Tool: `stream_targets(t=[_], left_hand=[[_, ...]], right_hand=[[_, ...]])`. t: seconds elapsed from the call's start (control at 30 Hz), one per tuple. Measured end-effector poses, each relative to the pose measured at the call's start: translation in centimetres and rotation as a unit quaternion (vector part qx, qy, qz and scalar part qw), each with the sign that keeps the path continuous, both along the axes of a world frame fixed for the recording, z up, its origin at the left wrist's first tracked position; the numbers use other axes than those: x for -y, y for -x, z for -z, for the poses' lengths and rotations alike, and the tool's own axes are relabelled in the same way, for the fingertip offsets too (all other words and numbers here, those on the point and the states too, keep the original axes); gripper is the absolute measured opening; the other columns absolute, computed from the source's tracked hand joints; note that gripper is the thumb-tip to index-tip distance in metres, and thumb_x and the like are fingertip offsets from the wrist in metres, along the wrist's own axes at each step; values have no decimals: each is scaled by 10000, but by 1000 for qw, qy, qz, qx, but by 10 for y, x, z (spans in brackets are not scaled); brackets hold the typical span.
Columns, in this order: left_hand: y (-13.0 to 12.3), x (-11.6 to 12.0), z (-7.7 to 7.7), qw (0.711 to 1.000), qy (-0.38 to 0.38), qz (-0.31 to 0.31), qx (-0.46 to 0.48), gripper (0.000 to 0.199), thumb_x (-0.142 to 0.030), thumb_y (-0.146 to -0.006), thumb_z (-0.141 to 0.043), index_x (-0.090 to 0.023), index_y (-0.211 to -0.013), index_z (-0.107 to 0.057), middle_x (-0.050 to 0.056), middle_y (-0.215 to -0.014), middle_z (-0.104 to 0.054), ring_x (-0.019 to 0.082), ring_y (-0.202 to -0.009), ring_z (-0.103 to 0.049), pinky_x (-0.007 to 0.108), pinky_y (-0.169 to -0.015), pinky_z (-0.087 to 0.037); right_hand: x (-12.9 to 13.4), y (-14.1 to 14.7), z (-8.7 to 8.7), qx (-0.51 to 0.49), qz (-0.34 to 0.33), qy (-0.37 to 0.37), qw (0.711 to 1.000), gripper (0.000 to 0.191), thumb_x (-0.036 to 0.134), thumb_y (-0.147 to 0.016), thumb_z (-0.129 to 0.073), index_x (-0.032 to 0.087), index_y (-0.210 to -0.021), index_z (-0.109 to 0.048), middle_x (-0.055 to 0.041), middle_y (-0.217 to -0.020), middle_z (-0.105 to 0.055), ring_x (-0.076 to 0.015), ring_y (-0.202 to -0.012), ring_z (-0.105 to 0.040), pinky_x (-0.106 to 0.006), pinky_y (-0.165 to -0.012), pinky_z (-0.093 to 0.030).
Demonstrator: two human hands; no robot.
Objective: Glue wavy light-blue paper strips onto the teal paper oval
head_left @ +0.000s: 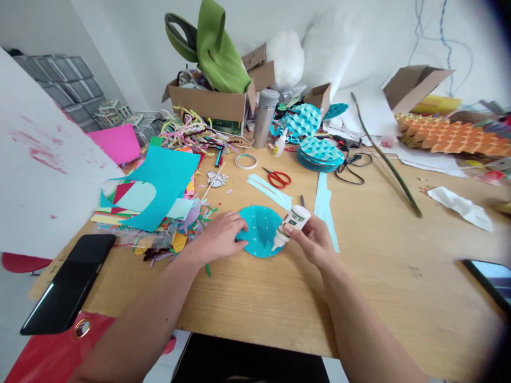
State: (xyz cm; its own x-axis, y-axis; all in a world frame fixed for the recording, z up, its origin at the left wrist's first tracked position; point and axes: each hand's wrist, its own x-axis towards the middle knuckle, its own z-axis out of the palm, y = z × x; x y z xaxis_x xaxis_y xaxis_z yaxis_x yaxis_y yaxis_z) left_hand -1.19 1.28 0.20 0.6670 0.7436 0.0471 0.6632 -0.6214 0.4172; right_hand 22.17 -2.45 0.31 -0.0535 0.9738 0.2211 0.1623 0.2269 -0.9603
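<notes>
A round teal paper disc (259, 231) with several small white dots of glue lies flat on the table in front of me. My left hand (223, 234) rests at its left edge, fingers bent over the rim and thumb at the lower left, holding it. In my right hand (315, 239) is a white glue bottle (296, 217), tipped nozzle-down over the disc's right side. The nozzle tip is at the disc's lower right; whether it touches the paper I cannot tell. Beyond the disc lie pale blue paper strips (270, 191) and red-handled scissors (279, 178).
Cut teal sheets (159, 181) and paper scraps lie left, near a black phone (67, 284). Behind stand a cardboard box (209, 103), a steel flask (266, 119) and stacked teal honeycomb discs (320, 154). A green stem (387, 159) lies right, another phone (491, 279) at the right edge.
</notes>
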Motion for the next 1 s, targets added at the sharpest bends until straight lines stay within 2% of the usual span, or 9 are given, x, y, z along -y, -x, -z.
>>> stream_targets(t=[0.13, 0.33, 0.7, 0.87, 1.0], left_hand=[[0, 0, 0, 1000, 2, 1, -1, 172, -253, -790, -695, -185, -932, -627, 51, -943, -643, 233, -933, -593, 348, -821, -457], [0, 1, 0, 1000, -2, -1, -1, 184, -251, -789, -694, -184, -945, -625, 59, -965, -645, 241, -958, -596, 358, -837, -455], [0, 0, 1, 1000, -7, 6, 1, 177, -256, -791, -684, -188, -943, -623, 53, -969, -654, 249, -995, -590, 368, -864, -456], [0, 1, 0, 1000, -3, -4, 0, 172, -234, -784, -672, -191, -943, -624, 57, -978, -650, 249, -996, -589, 364, -852, -462], [-1, 1, -1, 1000, -2, -2, 5, 170, -236, -789, -668, -199, -949, -620, 53, -982, -648, 249, -1003, -590, 368, -854, -464]], right_hand=[[2, 1, -1, 76, -53, -15, 996, 236, 400, -815, -681, 195, -798, -565, 14, -709, -561, -126, -626, -508, -259, -548, -412], [3, 4, 6, 134, -73, -47, 987, 192, 367, -853, -647, 208, -824, -545, 18, -758, -535, -133, -688, -507, -266, -604, -409], [3, 4, 5, 151, -70, -54, 985, 184, 359, -855, -644, 214, -821, -535, 21, -757, -537, -137, -686, -504, -278, -615, -408], [8, 15, 7, 88, -24, -41, 995, 215, 391, -845, -654, 214, -814, -537, 10, -747, -532, -141, -665, -510, -275, -579, -427], [12, 26, 11, 89, -41, -43, 994, 205, 400, -859, -634, 216, -824, -550, -6, -764, -557, -157, -687, -532, -293, -598, -449]])
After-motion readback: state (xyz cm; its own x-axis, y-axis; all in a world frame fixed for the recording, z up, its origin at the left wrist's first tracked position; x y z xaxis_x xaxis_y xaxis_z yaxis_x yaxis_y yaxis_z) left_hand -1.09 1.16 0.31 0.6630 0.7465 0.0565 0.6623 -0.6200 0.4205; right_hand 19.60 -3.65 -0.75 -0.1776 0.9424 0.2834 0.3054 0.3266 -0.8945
